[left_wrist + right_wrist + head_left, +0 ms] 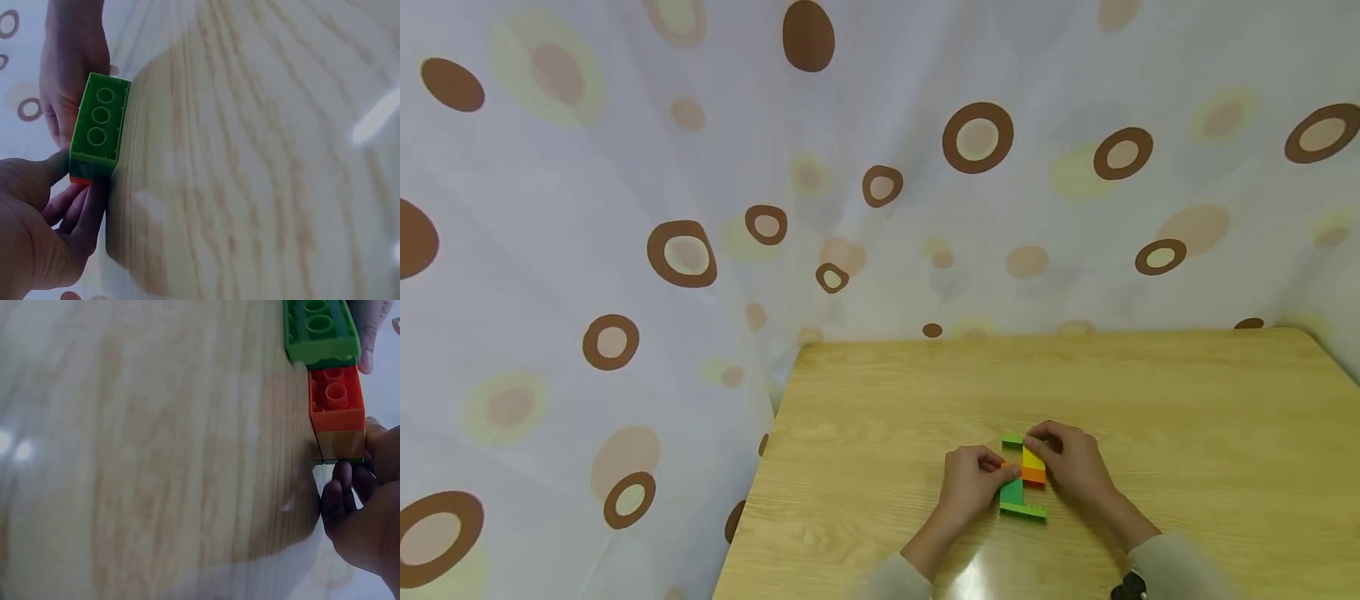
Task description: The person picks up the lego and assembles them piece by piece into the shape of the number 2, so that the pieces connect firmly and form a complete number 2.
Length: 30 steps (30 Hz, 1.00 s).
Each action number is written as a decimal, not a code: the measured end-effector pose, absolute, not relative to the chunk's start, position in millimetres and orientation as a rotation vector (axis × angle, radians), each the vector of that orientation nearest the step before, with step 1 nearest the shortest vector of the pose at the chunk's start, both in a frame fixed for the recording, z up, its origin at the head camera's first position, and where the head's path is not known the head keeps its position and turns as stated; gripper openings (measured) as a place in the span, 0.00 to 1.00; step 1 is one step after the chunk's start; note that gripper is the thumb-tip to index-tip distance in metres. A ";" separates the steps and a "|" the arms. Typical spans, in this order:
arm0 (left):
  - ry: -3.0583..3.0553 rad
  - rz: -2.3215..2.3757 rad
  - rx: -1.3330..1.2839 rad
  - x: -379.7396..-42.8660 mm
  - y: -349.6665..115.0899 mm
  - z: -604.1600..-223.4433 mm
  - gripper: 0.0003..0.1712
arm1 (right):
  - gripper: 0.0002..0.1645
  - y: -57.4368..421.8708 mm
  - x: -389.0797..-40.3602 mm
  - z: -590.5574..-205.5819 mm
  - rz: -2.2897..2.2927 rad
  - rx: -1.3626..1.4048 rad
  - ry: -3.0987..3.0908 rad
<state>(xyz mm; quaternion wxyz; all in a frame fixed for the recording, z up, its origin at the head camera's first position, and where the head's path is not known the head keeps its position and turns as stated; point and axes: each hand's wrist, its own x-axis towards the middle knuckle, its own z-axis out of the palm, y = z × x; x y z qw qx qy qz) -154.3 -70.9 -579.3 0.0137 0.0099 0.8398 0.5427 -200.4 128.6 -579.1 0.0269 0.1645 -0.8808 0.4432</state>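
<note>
Several toy building bricks stand together between the two hands. In the head view, a light green brick (1024, 511) is at the near end, with a darker green brick (1011, 493) behind it. To their right are an orange brick (1033, 476) and a yellow brick (1032, 458); another green brick (1012, 442) is at the far end. My left hand (972, 479) grips the darker green part between thumb and fingers. With its fingertips, my right hand (1073, 461) pinches the yellow brick. Hollow undersides show on the green brick (100, 115) and the orange brick (337, 400) in the wrist views.
A light wood-grain table (865, 408) lies under the hands. Behind it and at the left hangs a white curtain (895, 100) with brown and yellow spots. A dark band (1129, 586) is at the right wrist.
</note>
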 end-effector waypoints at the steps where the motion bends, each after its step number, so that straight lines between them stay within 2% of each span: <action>1: 2.618 1.691 0.030 -153.3 -71.1 -579.5 0.12 | 0.09 127.6 -199.9 -582.2 1.372 0.510 -2.713; 9: 2.647 1.658 0.013 -157.1 -76.3 -575.1 0.13 | 0.10 117.2 -202.3 -581.8 1.359 0.509 -2.653; 12: 2.673 1.621 0.002 -156.2 -82.4 -571.2 0.14 | 0.14 116.3 -198.9 -576.2 1.311 0.520 -2.620; 15: 2.883 1.427 0.035 -153.0 -98.2 -557.8 0.22 | 0.21 120.2 -195.2 -560.3 1.179 0.506 -2.578; 20: 3.298 0.786 0.165 -151.1 -139.8 -520.2 0.38 | 0.37 141.1 -192.4 -521.0 0.782 0.465 -2.658; 24: 3.321 0.622 0.242 -152.4 -160.2 -505.0 0.40 | 0.42 155.2 -187.9 -506.5 0.627 0.459 -2.774; 30: 3.271 0.677 0.233 -152.0 -162.0 -511.4 0.41 | 0.43 155.5 -179.5 -515.8 0.666 0.492 -2.829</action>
